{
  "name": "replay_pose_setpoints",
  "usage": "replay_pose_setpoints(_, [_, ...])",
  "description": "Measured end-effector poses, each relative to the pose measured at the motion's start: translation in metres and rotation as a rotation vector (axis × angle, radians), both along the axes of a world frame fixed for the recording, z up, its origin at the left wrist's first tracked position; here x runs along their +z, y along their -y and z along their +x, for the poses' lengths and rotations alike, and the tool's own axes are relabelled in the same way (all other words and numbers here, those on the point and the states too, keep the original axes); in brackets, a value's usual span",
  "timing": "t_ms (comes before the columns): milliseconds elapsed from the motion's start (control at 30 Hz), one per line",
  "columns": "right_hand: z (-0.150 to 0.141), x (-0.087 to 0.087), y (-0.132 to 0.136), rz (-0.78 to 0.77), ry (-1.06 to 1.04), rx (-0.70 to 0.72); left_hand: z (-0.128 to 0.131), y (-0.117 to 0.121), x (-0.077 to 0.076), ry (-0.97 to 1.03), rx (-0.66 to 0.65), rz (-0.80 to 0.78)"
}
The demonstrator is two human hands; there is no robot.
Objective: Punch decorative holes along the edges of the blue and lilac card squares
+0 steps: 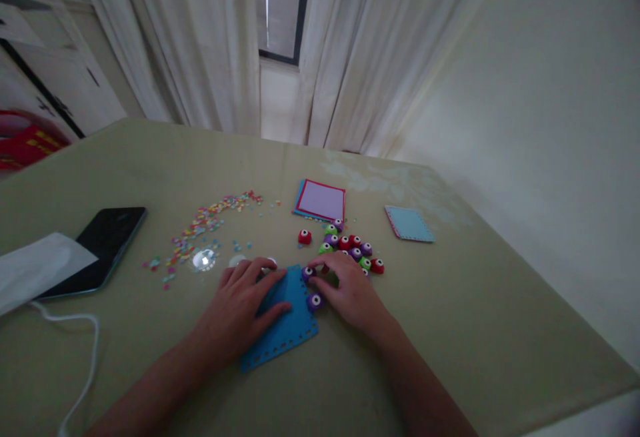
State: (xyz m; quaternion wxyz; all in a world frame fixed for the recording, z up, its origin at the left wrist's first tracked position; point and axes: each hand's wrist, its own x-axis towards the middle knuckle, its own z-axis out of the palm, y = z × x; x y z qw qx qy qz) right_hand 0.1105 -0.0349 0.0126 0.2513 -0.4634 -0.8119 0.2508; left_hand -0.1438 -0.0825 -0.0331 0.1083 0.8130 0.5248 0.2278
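Landmark: the blue sheet (295, 327). It lay flat on the table (450, 330), between left hand (247, 300) and right hand (353, 290). Its holed near edge ran slantwise, rising away from the person toward the right; its right edge ran away from the person with a slight lean left. Left hand covered the far left part, so which axis was longer could not be told.

Left hand: fingers spread, laid over the sheet from its left side, nothing seen gripped; thumb and forefinger pointed toward the right edge. Right hand: came in from the right of the sheet, thumb and finger pinching a purple bead (307, 274) at the far right corner. Whether that bead sat on the sheet or only against its edge could not be told.

Key relation: a second bead (315, 301) lay at the right edge, nearer the person than the pinched one and just beside it. Right hand was the nearer to both; left hand was across the sheet from them.

Other positions: bead cluster (355, 251) beyond the sheet, to its right, partly behind right hand; confetti (200, 223) beyond it, to its left; phone (117, 237) well left of it.
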Motion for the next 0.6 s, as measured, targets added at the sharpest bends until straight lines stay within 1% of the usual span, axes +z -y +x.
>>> replay_pose_setpoints(400, [-0.0068, -0.0039, -0.0024, 0.005, -0.023, -0.065, -0.0017, 0.0010, 0.0038, 0.004, -0.014, -0.002])
replay_pose_setpoints(600, [-0.0067, -0.0042, -0.0026, 0.004, -0.044, -0.062, -0.0014, 0.0012, 0.0039, -0.006, -0.008, -0.001])
